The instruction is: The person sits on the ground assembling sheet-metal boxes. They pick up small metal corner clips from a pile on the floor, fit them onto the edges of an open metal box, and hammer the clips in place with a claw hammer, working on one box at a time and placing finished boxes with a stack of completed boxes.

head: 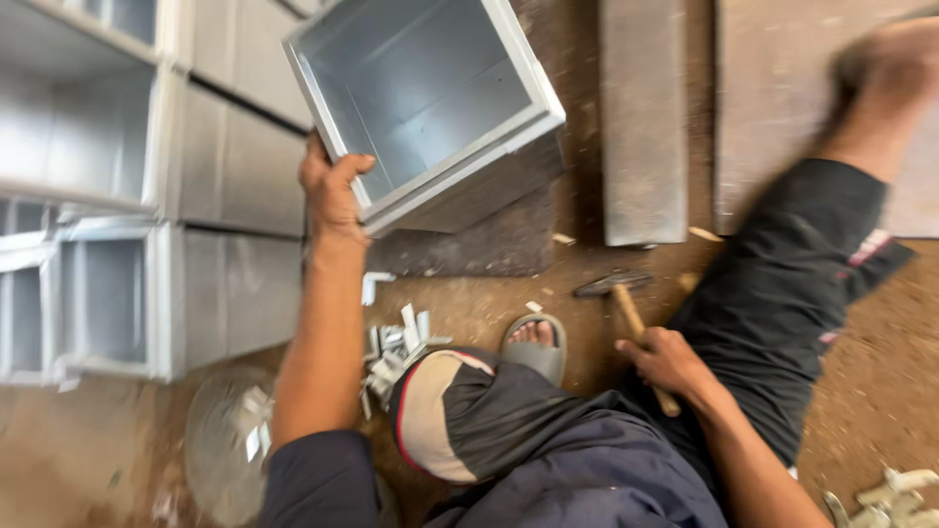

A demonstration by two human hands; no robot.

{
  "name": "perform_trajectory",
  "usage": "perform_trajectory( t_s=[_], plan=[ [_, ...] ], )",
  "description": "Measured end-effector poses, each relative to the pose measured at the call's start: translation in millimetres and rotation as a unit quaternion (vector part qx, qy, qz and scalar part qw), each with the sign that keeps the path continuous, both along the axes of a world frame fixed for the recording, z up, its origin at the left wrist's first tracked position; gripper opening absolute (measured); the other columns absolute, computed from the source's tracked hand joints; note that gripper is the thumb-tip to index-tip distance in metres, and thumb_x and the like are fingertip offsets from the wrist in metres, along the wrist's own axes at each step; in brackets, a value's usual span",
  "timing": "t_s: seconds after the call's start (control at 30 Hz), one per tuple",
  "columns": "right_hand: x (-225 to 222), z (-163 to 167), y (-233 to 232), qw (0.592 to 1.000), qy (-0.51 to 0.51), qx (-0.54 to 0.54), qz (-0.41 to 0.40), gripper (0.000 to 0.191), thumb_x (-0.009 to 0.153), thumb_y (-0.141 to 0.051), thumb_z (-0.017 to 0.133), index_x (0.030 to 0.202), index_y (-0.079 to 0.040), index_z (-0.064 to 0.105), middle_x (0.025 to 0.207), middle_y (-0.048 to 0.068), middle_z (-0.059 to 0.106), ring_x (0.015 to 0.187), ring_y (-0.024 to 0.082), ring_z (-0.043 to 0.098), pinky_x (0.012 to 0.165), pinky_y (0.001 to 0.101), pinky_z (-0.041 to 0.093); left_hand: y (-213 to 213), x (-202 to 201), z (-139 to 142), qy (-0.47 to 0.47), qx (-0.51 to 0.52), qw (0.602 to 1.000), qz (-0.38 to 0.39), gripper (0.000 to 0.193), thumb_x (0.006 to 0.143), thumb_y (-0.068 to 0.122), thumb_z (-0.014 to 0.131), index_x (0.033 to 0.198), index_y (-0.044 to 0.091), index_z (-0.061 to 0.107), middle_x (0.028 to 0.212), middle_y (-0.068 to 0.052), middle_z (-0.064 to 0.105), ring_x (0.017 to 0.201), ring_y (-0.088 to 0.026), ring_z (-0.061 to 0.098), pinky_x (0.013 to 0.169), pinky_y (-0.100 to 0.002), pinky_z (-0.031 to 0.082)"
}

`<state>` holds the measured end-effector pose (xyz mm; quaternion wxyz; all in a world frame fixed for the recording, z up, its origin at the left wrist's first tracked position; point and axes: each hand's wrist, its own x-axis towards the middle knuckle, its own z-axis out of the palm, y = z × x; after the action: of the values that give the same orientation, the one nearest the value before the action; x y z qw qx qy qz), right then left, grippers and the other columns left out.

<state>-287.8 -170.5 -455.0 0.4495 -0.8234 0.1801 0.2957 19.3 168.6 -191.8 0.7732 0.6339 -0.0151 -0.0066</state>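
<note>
The left hand [333, 191] grasps the lower left corner of an open square sheet-metal duct section [430, 98], the thumb hooked over the pale flange rim and the fingers hidden behind the outer wall; the duct is tilted, its open mouth turned toward the camera, and it fills the view from the hand toward one o'clock. The right hand [665, 360] is clenched around the wooden handle of a hammer [626, 303], whose dark metal head lies at about eleven o'clock from that hand, resting on or just above the dirt floor [880, 391]; the handle's end pokes out below the fist. Between the two hands sits the person's bent knee in dark trousers with a tan patch, and just beyond it, at twelve o'clock from the knee, a foot in a grey sandal [535, 347]. At nine o'clock from the sandal lies a small heap of pale metal corner clips [396, 352]. A second leg in black cloth stretches toward two o'clock, its far end blurred. At nine o'clock from the left hand stand stacked finished duct sections [108, 244]. Flat metal sheets [641, 117] lie on the floor at twelve o'clock from the hammer. More pale clips [890, 499] show at the lower right corner.
</note>
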Motion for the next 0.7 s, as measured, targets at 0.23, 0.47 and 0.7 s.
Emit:
perform_trajectory(
  t_s=[0.23, 0.47, 0.7],
  plan=[
    [4.8, -7.1, 1.1, 0.996, 0.044, -0.061, 0.054, 0.062, 0.088, -0.052, 0.069, 0.073, 0.008, 0.074, 0.063, 0.02, 0.074, 0.061, 0.03, 0.075, 0.064, 0.0436, 0.059, 32.0, -60.9, -61.2, -0.302, 0.565, 0.739, 0.209, 0.057, 0.1, 0.028, 0.064, 0.151, 0.007, 0.049, 0.164, -0.025, 0.035, 0.16, -0.037, 0.017, 0.131, -0.053, 0.005],
    [1.9, 5.4, 10.6, 0.993, 0.068, -0.085, 0.044, 0.059, 0.091, -0.049, 0.069, 0.078, 0.008, 0.075, 0.072, 0.02, 0.072, 0.068, 0.033, 0.073, 0.068, 0.0452, 0.058, 70.2, -42.9, -32.6, -0.419, 0.591, 0.684, 0.092, 0.044, 0.102, 0.049, 0.067, 0.128, 0.014, 0.063, 0.137, -0.012, 0.057, 0.138, -0.032, 0.047, 0.125, -0.054, 0.023],
    [-4.0, 6.5, 11.6, 0.995, 0.072, -0.075, 0.005, 0.055, 0.093, -0.048, 0.065, 0.087, 0.006, 0.071, 0.074, 0.021, 0.072, 0.07, 0.033, 0.074, 0.069, 0.0457, 0.061, 147.8, -81.5, -157.2, -0.117, 0.424, 0.82, 0.366, 0.025, 0.099, 0.024, 0.067, 0.113, 0.006, 0.055, 0.113, -0.015, 0.061, 0.104, -0.029, 0.061, 0.096, -0.049, 0.053]
  ],
)
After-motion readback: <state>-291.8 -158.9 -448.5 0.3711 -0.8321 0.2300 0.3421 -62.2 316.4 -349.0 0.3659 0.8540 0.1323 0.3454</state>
